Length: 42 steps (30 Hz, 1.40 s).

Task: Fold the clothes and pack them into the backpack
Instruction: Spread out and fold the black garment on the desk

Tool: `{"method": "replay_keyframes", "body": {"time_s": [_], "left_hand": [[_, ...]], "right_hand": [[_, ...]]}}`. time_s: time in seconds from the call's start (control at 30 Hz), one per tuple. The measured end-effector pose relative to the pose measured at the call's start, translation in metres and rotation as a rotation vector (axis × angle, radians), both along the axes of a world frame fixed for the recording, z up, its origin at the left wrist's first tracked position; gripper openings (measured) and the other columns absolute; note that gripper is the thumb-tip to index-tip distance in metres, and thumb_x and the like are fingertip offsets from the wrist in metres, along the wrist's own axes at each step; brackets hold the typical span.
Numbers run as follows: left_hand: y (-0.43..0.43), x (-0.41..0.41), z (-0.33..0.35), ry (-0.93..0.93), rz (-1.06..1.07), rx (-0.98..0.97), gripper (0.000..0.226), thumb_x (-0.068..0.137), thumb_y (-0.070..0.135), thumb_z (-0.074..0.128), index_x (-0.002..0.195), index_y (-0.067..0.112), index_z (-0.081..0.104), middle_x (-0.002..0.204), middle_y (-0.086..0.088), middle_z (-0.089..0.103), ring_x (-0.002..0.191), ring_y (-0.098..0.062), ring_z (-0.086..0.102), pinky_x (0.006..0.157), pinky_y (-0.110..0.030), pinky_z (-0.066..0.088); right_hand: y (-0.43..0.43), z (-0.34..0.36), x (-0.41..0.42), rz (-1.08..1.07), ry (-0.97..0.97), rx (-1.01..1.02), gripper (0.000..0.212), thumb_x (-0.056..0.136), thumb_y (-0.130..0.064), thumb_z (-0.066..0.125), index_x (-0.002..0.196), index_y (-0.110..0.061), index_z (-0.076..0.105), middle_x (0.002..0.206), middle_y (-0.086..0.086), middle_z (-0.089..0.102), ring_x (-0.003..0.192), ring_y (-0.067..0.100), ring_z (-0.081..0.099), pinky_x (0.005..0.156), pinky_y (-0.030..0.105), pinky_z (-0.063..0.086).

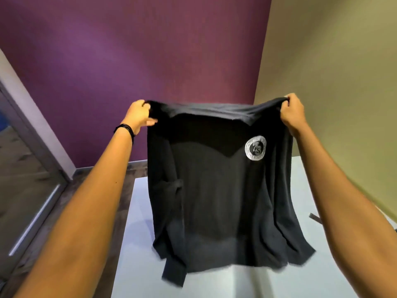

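A black long-sleeved shirt (217, 190) with a round grey badge on its chest hangs in the air in front of me. My left hand (138, 115) grips its left shoulder corner and my right hand (292, 111) grips its right shoulder corner. Both arms are stretched out, so the shirt is spread wide. Its lower hem and a dangling sleeve touch the white table (137, 254) below. No backpack is in view.
The white table runs from the bottom edge back toward a purple wall (129, 50), with a beige wall (333, 61) on the right. Dark carpet floor (101, 190) and a glass door with a grey frame (32, 168) lie to the left.
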<state>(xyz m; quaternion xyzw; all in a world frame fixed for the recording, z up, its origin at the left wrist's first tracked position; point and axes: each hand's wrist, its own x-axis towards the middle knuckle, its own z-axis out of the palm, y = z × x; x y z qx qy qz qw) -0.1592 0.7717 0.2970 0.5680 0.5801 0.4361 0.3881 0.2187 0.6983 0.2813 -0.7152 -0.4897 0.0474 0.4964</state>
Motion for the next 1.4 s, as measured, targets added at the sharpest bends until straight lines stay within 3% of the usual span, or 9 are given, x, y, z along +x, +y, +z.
{"method": "replay_keyframes", "body": {"time_s": [0.2,0.4,0.67,0.77,0.93,1.03,1.13,1.27,1.4], "left_hand": [[-0.014,0.023,0.032,-0.194,0.091,0.479,0.029,0.100,0.010,0.030,0.076,0.023,0.041,0.090,0.004,0.054,0.082,-0.010,0.062,0.077,-0.021,0.053],[-0.042,0.010,0.020,-0.068,0.073,0.641,0.029,0.099,0.013,0.037,0.074,0.026,0.043,0.083,0.001,0.056,0.082,-0.013,0.065,0.079,-0.024,0.055],[-0.096,-0.028,-0.033,0.276,-0.046,0.523,0.015,0.098,0.019,0.046,0.086,0.017,0.055,0.058,-0.010,0.058,0.047,-0.010,0.055,0.051,-0.026,0.049],[-0.116,-0.044,-0.050,0.338,-0.169,0.401,0.014,0.096,0.020,0.052,0.086,0.013,0.060,0.047,0.003,0.052,0.043,-0.007,0.046,0.046,-0.020,0.042],[-0.149,-0.061,-0.081,0.482,-0.457,0.130,0.010,0.089,0.023,0.061,0.080,0.022,0.066,0.048,0.009,0.055,0.048,0.002,0.049,0.054,-0.011,0.039],[-0.166,-0.065,-0.102,0.545,-0.614,-0.006,0.009,0.086,0.030,0.065,0.080,0.026,0.070,0.057,-0.002,0.058,0.056,-0.007,0.048,0.060,-0.021,0.038],[-0.186,-0.063,-0.121,0.595,-0.773,-0.123,0.011,0.084,0.033,0.067,0.081,0.024,0.073,0.065,0.008,0.066,0.060,-0.003,0.055,0.064,-0.017,0.041],[-0.215,-0.054,-0.153,0.653,-1.058,-0.282,0.013,0.081,0.040,0.068,0.070,0.034,0.070,0.071,0.006,0.064,0.069,-0.008,0.056,0.073,-0.021,0.044],[-0.238,-0.040,-0.184,0.631,-1.207,-0.408,0.017,0.069,0.050,0.071,0.065,0.034,0.067,0.098,0.015,0.069,0.093,-0.007,0.064,0.088,-0.019,0.049]], "right_hand": [[0.011,0.033,0.013,0.009,0.035,0.377,0.037,0.089,0.000,0.027,0.120,0.009,0.047,0.127,0.020,0.052,0.119,0.025,0.048,0.089,0.007,0.030],[-0.003,0.023,0.016,0.066,0.125,0.446,0.041,0.086,-0.002,0.027,0.120,0.005,0.048,0.124,0.019,0.054,0.109,0.013,0.047,0.093,0.013,0.035],[-0.050,-0.041,0.012,0.064,0.290,0.342,0.040,0.078,-0.011,0.027,0.107,-0.010,0.055,0.107,0.004,0.055,0.099,0.016,0.052,0.093,0.036,0.045],[-0.080,-0.067,0.010,0.070,0.295,0.299,0.035,0.080,-0.011,0.028,0.102,-0.015,0.055,0.103,0.005,0.056,0.096,0.017,0.053,0.088,0.033,0.046],[-0.140,-0.116,0.004,-0.001,0.292,0.283,0.030,0.075,-0.010,0.029,0.083,-0.003,0.057,0.085,0.010,0.057,0.068,-0.002,0.052,0.065,0.007,0.040],[-0.170,-0.145,0.003,-0.047,0.350,0.263,0.028,0.075,-0.009,0.029,0.075,-0.002,0.056,0.076,0.010,0.056,0.060,-0.008,0.051,0.058,0.008,0.038],[-0.197,-0.173,0.003,-0.109,0.402,0.241,0.031,0.080,-0.015,0.030,0.069,-0.001,0.055,0.060,-0.004,0.056,0.055,-0.007,0.051,0.058,0.011,0.039],[-0.231,-0.210,0.008,-0.238,0.422,0.239,0.045,0.093,-0.030,0.040,0.061,0.000,0.051,0.053,0.000,0.049,0.046,-0.001,0.047,0.051,0.013,0.035],[-0.262,-0.240,0.012,-0.346,0.411,0.192,0.041,0.090,-0.021,0.046,0.051,-0.010,0.040,0.042,-0.004,0.041,0.042,0.006,0.031,0.048,0.021,0.025]]}}
